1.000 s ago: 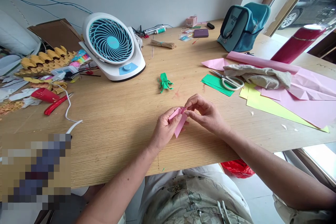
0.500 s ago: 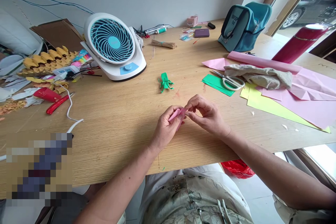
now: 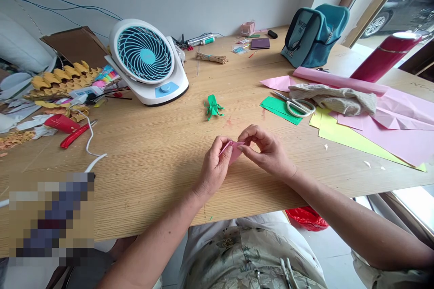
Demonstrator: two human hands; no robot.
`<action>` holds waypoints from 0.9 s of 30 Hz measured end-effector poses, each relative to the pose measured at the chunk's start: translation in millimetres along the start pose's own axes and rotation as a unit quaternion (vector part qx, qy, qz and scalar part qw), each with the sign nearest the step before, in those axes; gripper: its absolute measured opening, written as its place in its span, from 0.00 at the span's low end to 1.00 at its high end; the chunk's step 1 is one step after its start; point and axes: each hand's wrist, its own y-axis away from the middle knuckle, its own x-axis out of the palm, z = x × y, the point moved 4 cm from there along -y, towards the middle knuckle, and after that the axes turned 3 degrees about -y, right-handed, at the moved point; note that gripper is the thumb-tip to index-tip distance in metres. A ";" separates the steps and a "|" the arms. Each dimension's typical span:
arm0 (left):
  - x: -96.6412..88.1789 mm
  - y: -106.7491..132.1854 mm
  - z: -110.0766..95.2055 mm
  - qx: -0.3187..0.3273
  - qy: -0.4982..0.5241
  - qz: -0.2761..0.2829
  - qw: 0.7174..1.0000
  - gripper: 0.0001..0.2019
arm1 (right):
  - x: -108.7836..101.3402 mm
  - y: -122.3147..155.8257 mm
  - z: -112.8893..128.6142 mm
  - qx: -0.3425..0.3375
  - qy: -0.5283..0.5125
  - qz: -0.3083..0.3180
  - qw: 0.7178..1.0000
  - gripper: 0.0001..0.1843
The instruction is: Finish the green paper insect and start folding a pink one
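Note:
A small folded piece of pink paper (image 3: 235, 152) is held between both hands above the front part of the wooden table. My left hand (image 3: 216, 162) is closed on its left side, thumb on top. On the right side, my right hand (image 3: 266, 151) pinches the paper's upper edge between thumb and forefinger. Parts of the paper are hidden by the fingers. Beyond the hands lies a folded green paper figure (image 3: 213, 106) with thin leg-like strips. Farther right, scissors (image 3: 298, 106) with pale handles rest on green paper sheets (image 3: 276, 109).
A white and blue fan (image 3: 145, 61) stands at the back left, near a red-handled tool (image 3: 75, 137). To the right are yellow paper (image 3: 356, 144), pink paper (image 3: 400, 142), a grey cloth (image 3: 342, 98), a red bottle (image 3: 386, 56) and a teal bag (image 3: 313, 36).
The pink paper has turned and shows a wider face between the hands. My right hand has shifted its pinch slightly along the paper's upper edge. The view has moved a little.

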 end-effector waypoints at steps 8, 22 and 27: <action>-3.4 -4.4 3.7 0.006 0.040 -0.011 0.999 0.12 | 2.2 1.0 8.8 -0.053 0.025 0.029 0.998 0.04; -4.9 0.2 3.9 0.092 -0.003 -0.066 0.994 0.05 | 3.7 0.7 1.0 -0.004 0.063 0.020 0.998 0.04; -10.7 2.4 -7.2 0.171 -0.088 -0.098 0.976 0.06 | 2.4 1.3 10.3 -0.092 0.151 0.000 0.984 0.04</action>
